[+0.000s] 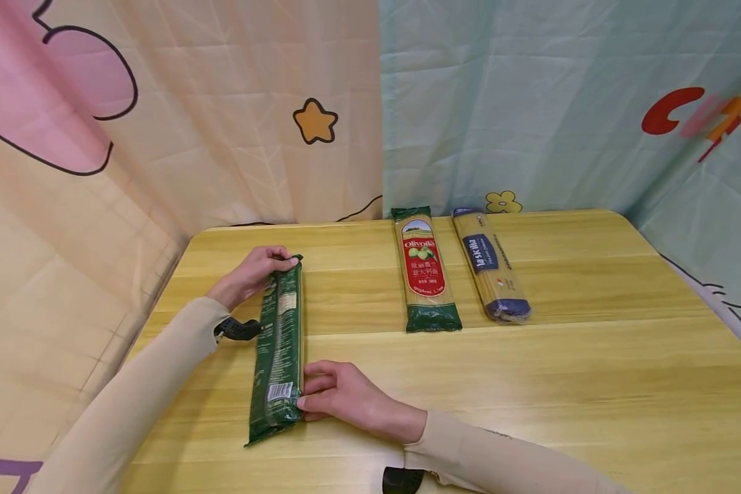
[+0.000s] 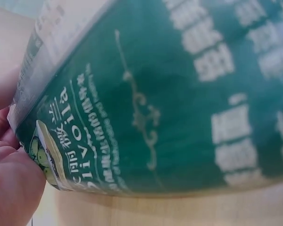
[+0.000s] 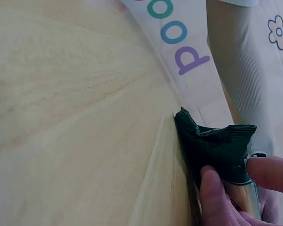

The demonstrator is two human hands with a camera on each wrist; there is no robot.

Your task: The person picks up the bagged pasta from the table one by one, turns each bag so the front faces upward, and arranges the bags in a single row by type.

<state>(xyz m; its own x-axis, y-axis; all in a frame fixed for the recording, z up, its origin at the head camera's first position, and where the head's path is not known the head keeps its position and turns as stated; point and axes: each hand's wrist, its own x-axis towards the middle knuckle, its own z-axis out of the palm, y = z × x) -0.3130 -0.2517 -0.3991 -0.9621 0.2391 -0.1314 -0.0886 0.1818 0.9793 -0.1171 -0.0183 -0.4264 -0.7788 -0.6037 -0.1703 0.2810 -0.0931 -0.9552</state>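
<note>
A green packet of spaghetti (image 1: 279, 343) is at the left of the table, its printed back with the barcode facing up. My left hand (image 1: 256, 271) pinches its far end between thumb and fingers. At the near end, my right hand (image 1: 352, 399) grips the right edge. Up close in the left wrist view, the packet's green printed face (image 2: 146, 94) fills most of the picture, with part of the left hand (image 2: 14, 183) at its corner. The right wrist view has the crimped green end (image 3: 217, 146) between the thumb and fingers of the right hand (image 3: 219, 200).
Two more pasta packets lie side by side toward the back: one with a red label and green ends (image 1: 422, 267), one with a blue label (image 1: 490, 267). Printed curtains (image 1: 253, 137) hang behind and beside the wooden table (image 1: 562, 384). A black object (image 1: 401, 480) shows below the right sleeve.
</note>
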